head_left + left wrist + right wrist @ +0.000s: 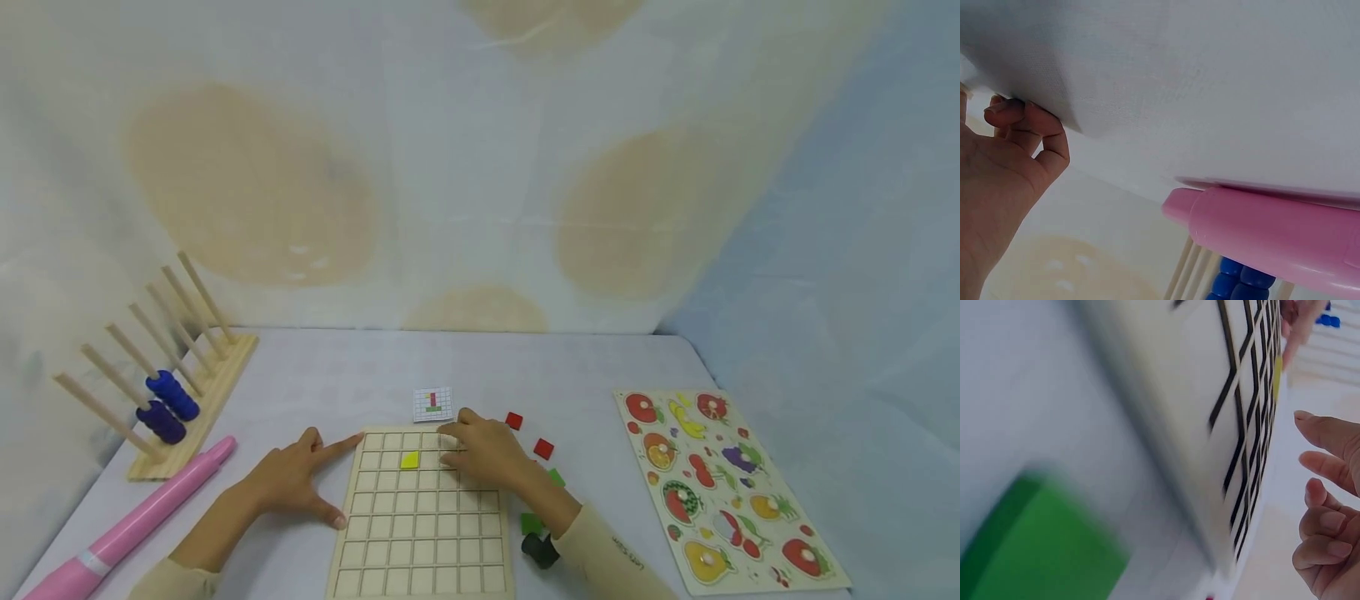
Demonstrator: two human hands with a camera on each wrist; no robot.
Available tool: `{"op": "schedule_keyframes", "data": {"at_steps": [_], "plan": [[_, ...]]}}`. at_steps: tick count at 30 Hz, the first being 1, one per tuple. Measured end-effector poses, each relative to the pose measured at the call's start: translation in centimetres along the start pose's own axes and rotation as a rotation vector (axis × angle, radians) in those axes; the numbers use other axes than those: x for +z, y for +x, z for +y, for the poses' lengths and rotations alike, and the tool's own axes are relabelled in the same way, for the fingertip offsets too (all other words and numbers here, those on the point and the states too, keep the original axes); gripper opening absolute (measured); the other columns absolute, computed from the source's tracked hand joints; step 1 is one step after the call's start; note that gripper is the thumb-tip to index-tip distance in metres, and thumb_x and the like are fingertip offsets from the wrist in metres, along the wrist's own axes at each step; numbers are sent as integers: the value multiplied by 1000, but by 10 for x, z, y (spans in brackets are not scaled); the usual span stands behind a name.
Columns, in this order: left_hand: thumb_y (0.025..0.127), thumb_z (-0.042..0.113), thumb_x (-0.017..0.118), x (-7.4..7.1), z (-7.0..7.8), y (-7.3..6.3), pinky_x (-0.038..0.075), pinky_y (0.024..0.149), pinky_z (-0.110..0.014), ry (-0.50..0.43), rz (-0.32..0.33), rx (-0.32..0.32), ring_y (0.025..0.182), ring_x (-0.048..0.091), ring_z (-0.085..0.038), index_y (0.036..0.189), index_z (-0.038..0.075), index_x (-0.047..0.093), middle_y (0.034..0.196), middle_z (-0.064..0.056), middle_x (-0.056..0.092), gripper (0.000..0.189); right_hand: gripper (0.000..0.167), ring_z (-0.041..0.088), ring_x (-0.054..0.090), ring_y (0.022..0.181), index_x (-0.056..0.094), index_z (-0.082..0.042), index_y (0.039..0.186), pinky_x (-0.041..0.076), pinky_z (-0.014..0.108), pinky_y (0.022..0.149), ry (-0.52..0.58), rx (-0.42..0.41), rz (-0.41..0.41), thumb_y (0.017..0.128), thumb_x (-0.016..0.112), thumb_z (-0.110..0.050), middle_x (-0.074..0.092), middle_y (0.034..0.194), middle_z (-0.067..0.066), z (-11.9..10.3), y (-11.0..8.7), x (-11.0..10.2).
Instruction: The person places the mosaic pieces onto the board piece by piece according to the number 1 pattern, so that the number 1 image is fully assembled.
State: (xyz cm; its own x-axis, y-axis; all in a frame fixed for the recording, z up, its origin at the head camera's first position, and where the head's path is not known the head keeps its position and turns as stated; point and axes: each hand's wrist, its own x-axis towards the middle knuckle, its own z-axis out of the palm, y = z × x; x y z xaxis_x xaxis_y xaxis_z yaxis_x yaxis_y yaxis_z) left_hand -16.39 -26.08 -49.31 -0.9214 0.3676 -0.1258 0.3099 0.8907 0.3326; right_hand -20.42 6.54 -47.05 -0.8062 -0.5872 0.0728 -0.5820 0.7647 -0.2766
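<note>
A wooden grid board (416, 528) lies on the table with one yellow tile (409, 460) in an upper cell. My left hand (288, 477) is at the board's left side, its index finger by the top left corner and its thumb by the left edge. Over the upper right cells hovers my right hand (483, 450). In the right wrist view that hand (1332, 506) has its thumb and index finger apart with nothing between them, its other fingers bent. Just beyond the board lies a small card (432, 405) with a coloured grid pattern.
Red tiles (543, 449), green tiles (531, 523) and a dark object (538, 550) lie right of the board. A fruit puzzle board (731, 492) is farther right. At left are a pink tube-shaped object (142, 521) and a wooden peg rack (198, 408) with blue beads (172, 394).
</note>
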Motion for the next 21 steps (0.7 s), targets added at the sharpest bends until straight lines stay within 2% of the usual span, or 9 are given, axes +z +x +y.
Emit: {"op": "schedule_keyframes", "data": {"at_steps": [6,12,17,21], "plan": [[48,84,74,2,-3,2,31,60,-33,16,7,3,66,38,-16,152,36,39,97,-3,38,120,41,4,49,70,70,-17,124,39,19,57,83,42,88,88,75,-36,57,93,-1,35,-23,-9],[49,83,75,1,-3,0,31,59,-32,13,14,13,65,38,-15,152,35,39,97,-3,38,119,41,7,42,66,71,-16,121,36,22,56,168,146,138,83,80,-30,54,86,-1,64,-44,-17],[49,83,75,4,-4,2,31,60,-33,9,2,-2,65,38,-16,152,37,38,98,-3,38,119,42,9,40,65,73,-17,119,33,22,57,209,258,143,81,82,-29,50,82,-1,84,-58,-18],[48,82,76,4,-3,2,31,60,-34,3,-3,-7,66,38,-17,152,35,38,98,-4,38,120,42,9,39,67,74,-17,118,33,23,59,247,307,151,79,84,-29,49,79,-2,95,-64,-18]]}}
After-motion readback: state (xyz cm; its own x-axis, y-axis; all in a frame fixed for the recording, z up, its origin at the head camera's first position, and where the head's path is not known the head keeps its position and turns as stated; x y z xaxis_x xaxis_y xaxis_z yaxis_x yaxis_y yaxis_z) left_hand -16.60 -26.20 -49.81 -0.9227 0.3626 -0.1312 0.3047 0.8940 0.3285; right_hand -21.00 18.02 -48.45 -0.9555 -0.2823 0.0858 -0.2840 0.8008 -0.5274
